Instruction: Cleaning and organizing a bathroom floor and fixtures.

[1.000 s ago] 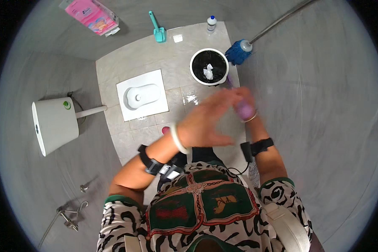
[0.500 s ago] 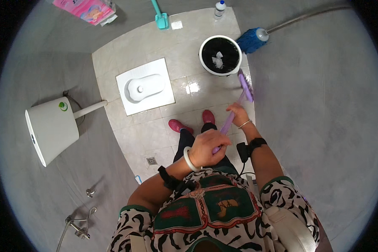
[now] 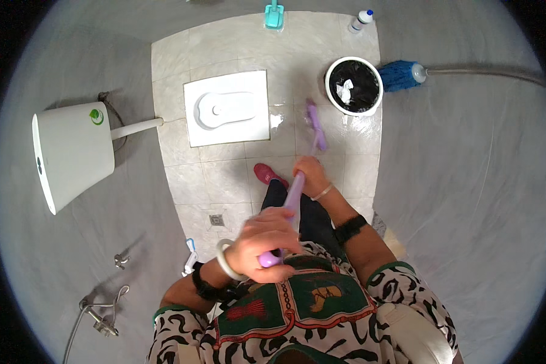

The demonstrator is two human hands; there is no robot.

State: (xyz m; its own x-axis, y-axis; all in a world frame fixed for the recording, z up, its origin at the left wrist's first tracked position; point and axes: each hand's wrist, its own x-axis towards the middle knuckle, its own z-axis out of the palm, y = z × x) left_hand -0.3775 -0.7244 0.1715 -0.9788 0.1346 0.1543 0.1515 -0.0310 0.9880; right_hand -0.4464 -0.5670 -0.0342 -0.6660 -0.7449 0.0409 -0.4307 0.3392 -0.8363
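A purple broom [image 3: 295, 197] slants across the front of my body. My left hand [image 3: 264, 239] is closed round the top of its handle, with the rounded end sticking out by the thumb; its fingers are a little blurred. Lower down the handle, my right hand [image 3: 311, 177] grips it. The purple broom head [image 3: 316, 126] is down at the wet tiled floor [image 3: 236, 176], between the white squat toilet [image 3: 258, 133] and the white-rimmed bin [image 3: 329, 91]. The bristles hardly show.
The bin holds a black bag and crumpled white tissue [image 3: 344, 91]. Beside it a blue mop [image 3: 400, 76] leans on the right wall. A bottle [image 3: 360, 22] and a teal scoop [image 3: 274, 17] stand at the back. A white cistern [image 3: 76, 158] hangs left; a floor drain [image 3: 216, 220] lies near.
The broom head has swung left, away from the right wall and the bin's near side. Both hands have moved left and nearer my body with the handle. The view has shifted too.
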